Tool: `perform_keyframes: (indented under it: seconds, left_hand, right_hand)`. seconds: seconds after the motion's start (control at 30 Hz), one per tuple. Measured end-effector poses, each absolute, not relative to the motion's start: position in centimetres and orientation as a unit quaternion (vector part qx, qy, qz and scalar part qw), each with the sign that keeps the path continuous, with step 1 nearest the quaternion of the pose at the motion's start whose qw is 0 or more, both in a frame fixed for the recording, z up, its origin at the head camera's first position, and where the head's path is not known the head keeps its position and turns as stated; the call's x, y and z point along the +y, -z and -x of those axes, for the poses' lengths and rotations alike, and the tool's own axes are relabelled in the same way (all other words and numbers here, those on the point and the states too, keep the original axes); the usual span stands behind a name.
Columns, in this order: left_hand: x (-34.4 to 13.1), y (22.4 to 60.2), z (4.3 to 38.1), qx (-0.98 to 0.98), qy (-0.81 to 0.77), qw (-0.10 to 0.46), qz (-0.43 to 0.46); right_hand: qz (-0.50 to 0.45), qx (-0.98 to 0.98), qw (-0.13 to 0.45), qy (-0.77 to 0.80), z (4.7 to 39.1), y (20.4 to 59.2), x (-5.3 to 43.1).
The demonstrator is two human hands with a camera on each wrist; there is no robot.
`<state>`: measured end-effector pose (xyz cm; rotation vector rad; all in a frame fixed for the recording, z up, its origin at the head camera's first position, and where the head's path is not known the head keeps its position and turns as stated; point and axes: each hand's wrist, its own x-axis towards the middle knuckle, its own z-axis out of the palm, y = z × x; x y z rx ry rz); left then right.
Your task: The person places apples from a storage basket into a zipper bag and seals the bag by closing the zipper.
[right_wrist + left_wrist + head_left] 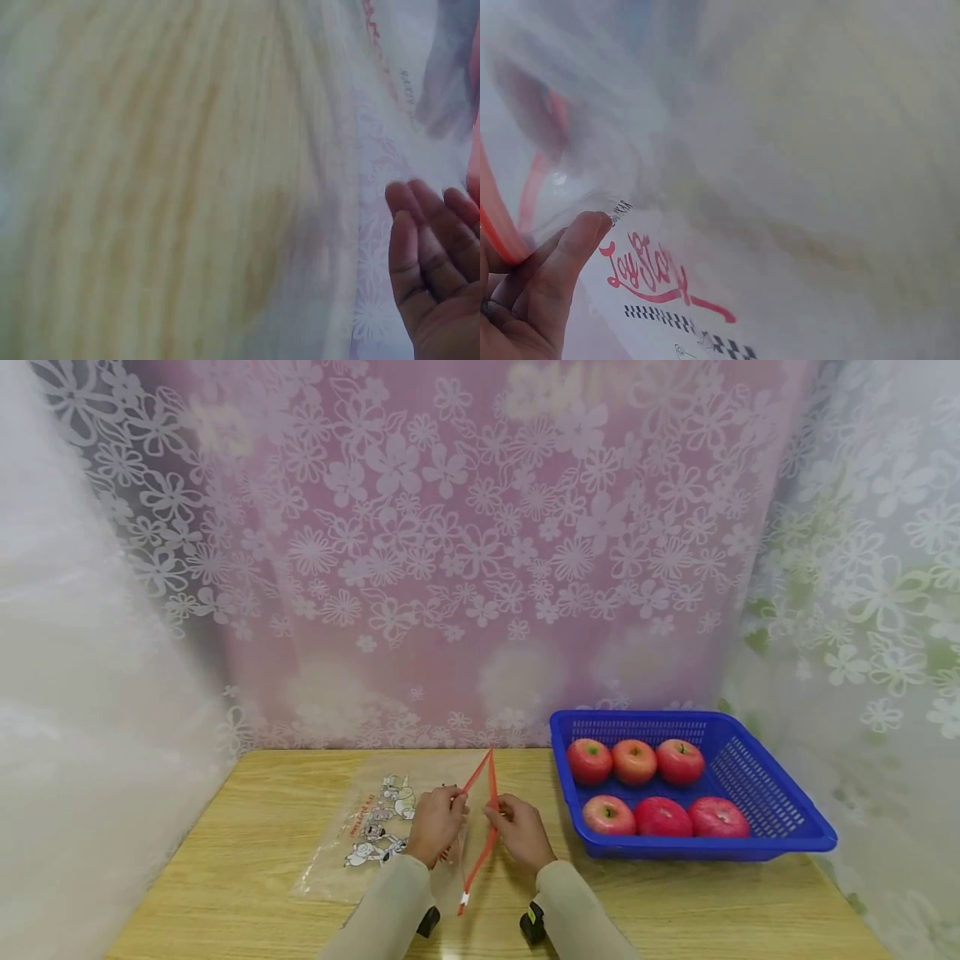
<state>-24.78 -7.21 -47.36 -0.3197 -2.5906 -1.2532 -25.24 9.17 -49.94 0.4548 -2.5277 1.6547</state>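
A clear zip bag with a red zip edge and cartoon print lies on the table, its mouth raised and spread apart. My left hand pinches the left side of the red edge; in the left wrist view, the left hand holds it between thumb and fingers beside red lettering. Facing it, my right hand grips the right side of the edge near its middle. In the right wrist view, the right hand's fingers lie against the film by the red strip; the thumb cannot be made out there. A white slider sits at the strip's near end.
On the right of the wooden table stands a blue plastic basket with several red apples in two rows. Behind the table hangs a pink flowered curtain; pale sheets flank both sides.
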Motion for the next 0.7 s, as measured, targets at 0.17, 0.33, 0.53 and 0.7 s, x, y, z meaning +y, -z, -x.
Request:
perform_keyframes:
  seconds: [0.17,0.33,0.53,0.7]
  left_hand:
    - [-7.6,47.0,24.3,-0.865,0.482,0.100,0.095]
    - [-8.3,46.2,23.7,-0.845,0.522,0.082,0.080]
    - [-9.4,45.0,23.3,-0.843,0.524,0.103,0.057]
    - [-10.4,43.7,23.0,-0.824,0.556,0.101,0.030]
  right_hand:
    - [-0.159,-0.807,0.031,-0.568,25.9,49.9,8.7]
    - [-0.168,-0.788,0.005,-0.592,26.4,49.6,8.4]
    - [-0.164,-0.790,0.004,-0.591,27.1,49.3,8.6]
    - [-0.130,-0.803,0.017,-0.582,27.9,49.5,9.1]
